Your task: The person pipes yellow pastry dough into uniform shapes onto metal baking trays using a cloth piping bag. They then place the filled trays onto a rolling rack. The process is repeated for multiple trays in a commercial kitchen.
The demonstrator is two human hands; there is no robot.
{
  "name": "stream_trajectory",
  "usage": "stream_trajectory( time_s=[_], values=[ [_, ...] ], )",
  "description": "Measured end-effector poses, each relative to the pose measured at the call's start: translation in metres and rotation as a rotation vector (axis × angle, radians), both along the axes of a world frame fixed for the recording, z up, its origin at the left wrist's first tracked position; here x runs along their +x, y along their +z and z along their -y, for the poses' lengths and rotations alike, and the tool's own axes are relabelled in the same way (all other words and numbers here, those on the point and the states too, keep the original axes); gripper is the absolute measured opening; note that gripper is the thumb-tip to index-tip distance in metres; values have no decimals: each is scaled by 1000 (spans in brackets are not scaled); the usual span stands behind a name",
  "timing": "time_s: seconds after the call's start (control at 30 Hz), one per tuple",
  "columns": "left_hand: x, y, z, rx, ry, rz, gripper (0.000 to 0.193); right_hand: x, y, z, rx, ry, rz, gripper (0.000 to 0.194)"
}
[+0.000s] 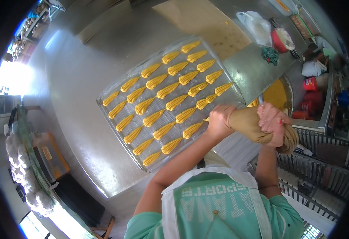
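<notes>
My left hand (220, 119) is closed around the front end of a tan cloth piping bag (246, 124), close to its tip. Behind it, my right hand (273, 124) squeezes the bag where its gathered tail bunches up. Under the left hand lies a metal baking tray (126, 125) with rows of ridged, tapered yellow dough strips. A thin bit of yellow dough shows beside my left hand at the tray's near right part. The nozzle itself is hidden by the left hand.
A large metal bowl of yellow batter (277, 94) stands right of the tray. Beyond are brown paper (204, 24), a plastic bag (255, 27), a red bowl (279, 41) and a green cloth (270, 56). Dark metal racks (314, 167) stand at right. Another person bends at the far right.
</notes>
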State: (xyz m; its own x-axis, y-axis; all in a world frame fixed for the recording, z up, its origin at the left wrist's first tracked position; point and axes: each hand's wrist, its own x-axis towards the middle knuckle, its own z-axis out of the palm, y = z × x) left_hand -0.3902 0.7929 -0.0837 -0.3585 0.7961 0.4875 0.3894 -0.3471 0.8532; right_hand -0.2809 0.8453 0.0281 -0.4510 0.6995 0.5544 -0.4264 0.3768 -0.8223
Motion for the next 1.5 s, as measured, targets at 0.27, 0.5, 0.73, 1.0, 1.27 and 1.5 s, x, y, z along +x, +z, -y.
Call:
stream_trajectory(
  time_s=[0.27, 0.5, 0.73, 1.0, 1.27, 1.5],
  values=[
    [10, -28, -24, 11, -27, -55, 18, 3, -9, -15, -88, -62, 35, 35],
    [22, -17, -55, 77, -57, -107, 18, 17, -5, -38, -64, -155, 32, 32],
    [34, 21, -72, 84, -94, -101, 23, 47, 21, -43, -295, -270, -247, 38],
    [38, 3, -77, 42, -47, -92, 27, 49, 6, -57, -131, 58, -172, 39],
    [42, -15, -79, -37, -19, -115, 28, 43, -14, -63, -208, -14, -146, 40],
    [48, -21, -93, 9, -32, -96, 26, 48, -14, -73, -229, -45, -118, 38]
  ],
)
